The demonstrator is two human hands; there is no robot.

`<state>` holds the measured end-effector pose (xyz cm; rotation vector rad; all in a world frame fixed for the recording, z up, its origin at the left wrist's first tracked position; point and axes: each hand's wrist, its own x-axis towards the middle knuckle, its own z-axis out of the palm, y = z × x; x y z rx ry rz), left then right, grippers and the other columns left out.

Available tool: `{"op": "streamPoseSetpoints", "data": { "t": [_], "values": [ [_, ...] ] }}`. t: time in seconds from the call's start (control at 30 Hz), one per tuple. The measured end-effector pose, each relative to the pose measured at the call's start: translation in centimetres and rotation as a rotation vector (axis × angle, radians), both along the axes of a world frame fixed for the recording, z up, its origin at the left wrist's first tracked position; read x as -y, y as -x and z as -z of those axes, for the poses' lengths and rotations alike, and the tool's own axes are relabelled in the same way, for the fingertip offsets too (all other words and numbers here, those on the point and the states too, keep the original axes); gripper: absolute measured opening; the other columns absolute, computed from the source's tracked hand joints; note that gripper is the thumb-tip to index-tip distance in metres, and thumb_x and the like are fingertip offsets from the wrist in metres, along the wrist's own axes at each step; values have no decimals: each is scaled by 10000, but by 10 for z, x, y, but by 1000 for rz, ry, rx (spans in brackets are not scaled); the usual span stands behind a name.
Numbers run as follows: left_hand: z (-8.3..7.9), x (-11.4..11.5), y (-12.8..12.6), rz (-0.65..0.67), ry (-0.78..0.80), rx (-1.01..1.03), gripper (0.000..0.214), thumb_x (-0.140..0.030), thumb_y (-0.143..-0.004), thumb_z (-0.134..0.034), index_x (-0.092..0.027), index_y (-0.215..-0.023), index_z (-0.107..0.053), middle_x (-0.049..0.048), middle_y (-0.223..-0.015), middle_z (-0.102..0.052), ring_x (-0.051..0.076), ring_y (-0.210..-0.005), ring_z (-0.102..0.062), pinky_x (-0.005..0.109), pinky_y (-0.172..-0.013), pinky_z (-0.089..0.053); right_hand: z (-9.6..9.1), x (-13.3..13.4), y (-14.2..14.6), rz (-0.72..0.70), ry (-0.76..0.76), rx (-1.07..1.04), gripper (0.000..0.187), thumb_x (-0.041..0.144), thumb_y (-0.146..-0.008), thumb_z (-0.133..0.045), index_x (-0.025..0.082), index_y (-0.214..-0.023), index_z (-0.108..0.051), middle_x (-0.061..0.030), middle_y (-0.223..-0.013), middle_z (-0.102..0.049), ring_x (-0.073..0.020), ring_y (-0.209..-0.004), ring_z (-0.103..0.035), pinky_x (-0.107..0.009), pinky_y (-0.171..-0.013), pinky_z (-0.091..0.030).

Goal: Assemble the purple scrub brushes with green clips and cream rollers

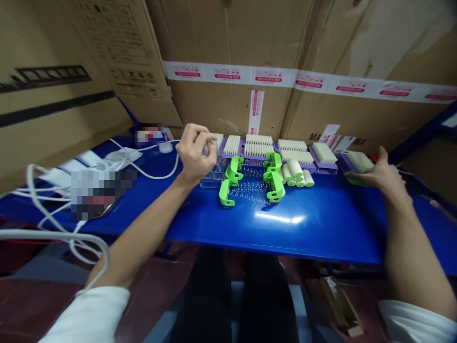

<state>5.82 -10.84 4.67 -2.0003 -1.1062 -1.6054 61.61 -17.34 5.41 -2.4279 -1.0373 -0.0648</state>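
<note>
My left hand (194, 152) is raised over the back left of the blue table (321, 228), fingers curled in a pinch on something small I cannot make out, just above a clear plastic tray (214, 177). My right hand (382, 174) rests at the right, fingers closed on a purple-backed cream brush block (357, 162) with green beneath it. Between the hands lie green plastic clips (273, 183) around metal pins (250, 190), and several cream foam rollers (296, 174).
A row of purple trays with cream brush blocks (257, 145) lines the back edge against tall cardboard boxes (285, 62). White cables (71, 224), a white adapter (123, 155) and blurred items lie at the left. My legs show under the table.
</note>
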Motion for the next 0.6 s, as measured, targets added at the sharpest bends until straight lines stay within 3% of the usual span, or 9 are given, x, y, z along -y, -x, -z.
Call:
{"op": "streamPoseSetpoints", "data": {
  "t": [0.07,0.13,0.2,0.3,0.37,0.4,0.47,0.53,0.6],
  "values": [
    [1,0,0,-12,-4,-16,148,-133,-937,-620,-237,-982,-715,100,-1045,-664,281,-983,-705,468,-878,-588,5,-5,-10,3,34,-24,1476,451,-477,-1156,284,-1781,-483,-422,-1549,-635,-627,-1394,-646,-720,-1027,-462],
    [2,-1,2,1,-7,-31,158,-128,-932,-625,-242,-990,-718,96,-1055,-662,278,-990,-700,467,-885,-591,5,-5,-14,57,-28,1,1244,429,-551,-1141,259,-1678,-641,-417,-1520,-673,-608,-1422,-657,-727,-1058,-481],
    [2,-2,4,6,-12,-34,157,-133,-930,-640,-248,-994,-725,98,-1067,-667,280,-1000,-697,476,-896,-599,-3,-2,-13,134,-173,78,1036,369,-635,-1108,231,-1590,-729,-403,-1457,-728,-580,-1417,-687,-722,-1092,-506],
    [1,0,3,-8,-36,-26,137,-158,-931,-648,-248,-984,-736,102,-1047,-678,282,-982,-696,481,-864,-612,-24,7,1,163,-452,272,934,243,-629,-1049,202,-1515,-755,-313,-1396,-798,-545,-1378,-732,-693,-1160,-523],
    [-2,7,-4,46,-65,-39,108,-183,-924,-662,-247,-975,-732,89,-1017,-685,262,-910,-692,458,-799,-615,-36,14,24,-5,-703,347,883,270,-629,-968,173,-1469,-715,-256,-1436,-783,-487,-1372,-743,-633,-1197,-534],
    [-3,12,-9,104,-80,-52,107,-193,-925,-672,-252,-994,-730,79,-1016,-694,246,-873,-690,438,-765,-618,-39,17,41,-166,-852,331,835,333,-655,-910,164,-1439,-680,-241,-1470,-750,-436,-1365,-744,-583,-1188,-558],
    [-7,25,-23,252,-97,-74,212,-224,-942,-697,-276,-1146,-723,72,-1110,-727,233,-892,-722,404,-727,-644,-37,23,86,-515,-1077,42,762,518,-762,-734,218,-1443,-568,-207,-1484,-707,-363,-1257,-776,-547,-1050,-648],
    [-10,40,-37,376,-65,-88,484,-313,-959,-753,-316,-1427,-627,108,-1370,-718,281,-1129,-773,414,-784,-700,-28,32,137,-755,-1119,-336,648,588,-820,-675,304,-1389,-552,-125,-1419,-697,-322,-1128,-777,-515,-902,-688],
    [-11,53,-47,403,-5,-111,775,-462,-937,-837,-344,-1607,-465,152,-1616,-614,354,-1436,-698,495,-943,-729,-15,45,181,-961,-1039,-466,635,561,-770,-850,329,-1317,-628,-72,-1246,-722,-283,-1053,-753,-435,-865,-680]
  ]
}}
